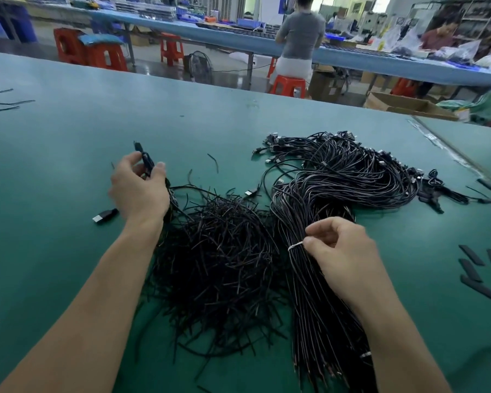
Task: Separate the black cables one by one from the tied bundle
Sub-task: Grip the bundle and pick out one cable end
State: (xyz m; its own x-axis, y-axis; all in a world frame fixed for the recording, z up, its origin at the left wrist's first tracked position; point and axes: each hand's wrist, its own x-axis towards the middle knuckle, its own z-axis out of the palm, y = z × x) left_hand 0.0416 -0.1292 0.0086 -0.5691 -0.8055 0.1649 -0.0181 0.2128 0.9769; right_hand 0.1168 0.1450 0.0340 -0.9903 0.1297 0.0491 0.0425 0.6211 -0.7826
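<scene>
On the green worktable [68,131], left to right: left hand [138,190] closed on a cable's connector end [146,163]; loose pile of separated cables [219,268]; tied bundle [323,228] with white tie [295,245]; right hand [338,248] pinching a strand beside the tie. Step, judged: mid-separation; next, draw one strand free. No container among them.

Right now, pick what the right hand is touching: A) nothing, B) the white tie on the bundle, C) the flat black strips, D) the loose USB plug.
B: the right hand pinches at the white tie wrapped around the bundle.
</scene>
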